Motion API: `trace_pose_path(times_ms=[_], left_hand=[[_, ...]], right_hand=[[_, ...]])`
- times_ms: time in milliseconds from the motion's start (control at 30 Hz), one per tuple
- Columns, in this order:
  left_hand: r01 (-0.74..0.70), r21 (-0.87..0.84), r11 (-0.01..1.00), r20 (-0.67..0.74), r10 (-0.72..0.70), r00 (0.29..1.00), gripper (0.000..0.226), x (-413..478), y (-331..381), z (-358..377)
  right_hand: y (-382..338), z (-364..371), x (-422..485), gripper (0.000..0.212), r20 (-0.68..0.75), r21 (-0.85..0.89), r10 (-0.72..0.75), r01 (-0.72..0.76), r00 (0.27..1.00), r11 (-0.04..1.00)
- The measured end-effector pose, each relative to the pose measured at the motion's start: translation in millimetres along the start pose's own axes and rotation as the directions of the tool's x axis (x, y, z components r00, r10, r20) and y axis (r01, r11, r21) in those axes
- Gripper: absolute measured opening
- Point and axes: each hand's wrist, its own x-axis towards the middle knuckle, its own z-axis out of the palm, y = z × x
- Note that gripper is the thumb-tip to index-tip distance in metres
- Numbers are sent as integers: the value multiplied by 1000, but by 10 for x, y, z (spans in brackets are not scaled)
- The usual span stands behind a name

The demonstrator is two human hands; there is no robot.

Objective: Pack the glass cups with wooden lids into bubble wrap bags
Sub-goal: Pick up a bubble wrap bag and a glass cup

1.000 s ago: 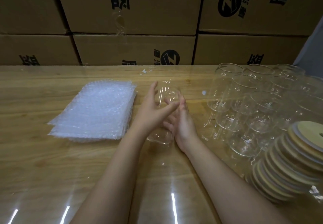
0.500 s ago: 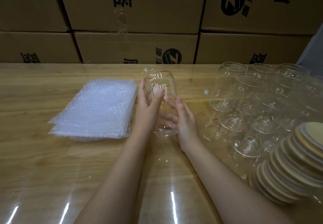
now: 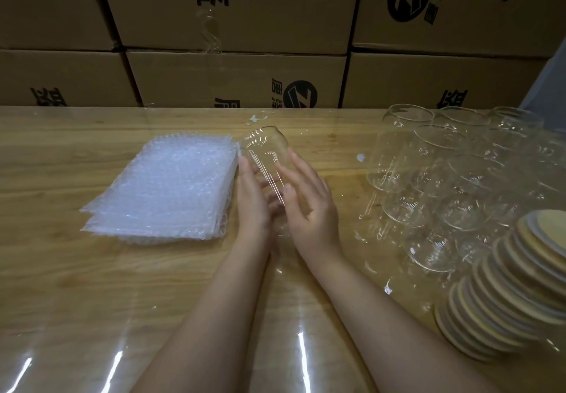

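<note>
my left grip (image 3: 251, 199) curls round a glass cup (image 3: 266, 150). my right grip (image 3: 309, 202) presses it, fingers straight.

Bare forearms converge forward. Left hand (image 3: 251, 199) grips glass cup (image 3: 266, 149) from left, fingers wrapped beneath. Right hand (image 3: 309, 199) presses its right side, fingers extended.

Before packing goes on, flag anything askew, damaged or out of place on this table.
The stack of wooden lids at the right edge leans over, fanned out instead of upright. A small white scrap lies loose on the table beside the glass cups. No breakage is visible.
</note>
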Motion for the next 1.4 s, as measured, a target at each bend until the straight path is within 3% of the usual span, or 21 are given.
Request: trace_pose_path(times_ms=[67,167,300,467,600,733,800,867,933,1067,1133,1167,1233,1300,1400], left_hand=[[-28,74,997,36,26,999,50,1,14,-18],[-10,117,993,94,-1,996,53,11,28,-32],[28,265,964,241,-95,966,63,-19,88,-6],[162,469,868,397,-372,839,79,-122,188,27],[210,523,826,416,-463,783,74,-145,260,-17],[292,499,816,392,-513,764,68,-136,295,-26],[309,469,827,383,-505,773,52,-146,325,-7],[274,456,847,394,-468,791,32,-152,340,2],[193,501,844,399,-423,813,30,-142,356,0],[65,667,742,383,-417,824,51,-131,394,-35],[52,639,767,365,-362,857,69,-141,376,-36],[0,626,780,363,-291,885,78,-147,355,-26],[-185,607,773,395,-91,914,93,-145,284,-3],[-317,571,757,430,53,901,106,-146,233,14],[-424,532,733,464,166,870,112,-158,196,10]], right_hand=[[-14,-31,24,37,70,194,156,-167,985,967],[32,-120,71,46,260,516,313,-405,913,754],[95,-165,160,62,421,591,464,-623,780,512],[165,-217,189,27,505,605,560,-732,657,313],[233,-215,175,34,545,620,583,-757,603,204],[286,-166,194,41,516,656,632,-741,578,143],[337,-149,207,55,446,701,706,-705,550,107],[371,-134,209,63,373,742,755,-662,540,107],[363,-130,208,65,351,755,760,-646,547,116],[324,-133,217,76,372,757,712,-639,595,138],[303,-134,214,59,382,762,665,-626,641,166],[289,-133,208,54,401,749,636,-636,659,186],[272,-133,197,65,454,685,583,-682,674,256],[282,-129,194,84,501,621,563,-726,657,295],[287,-134,193,91,497,603,582,-739,643,302]])
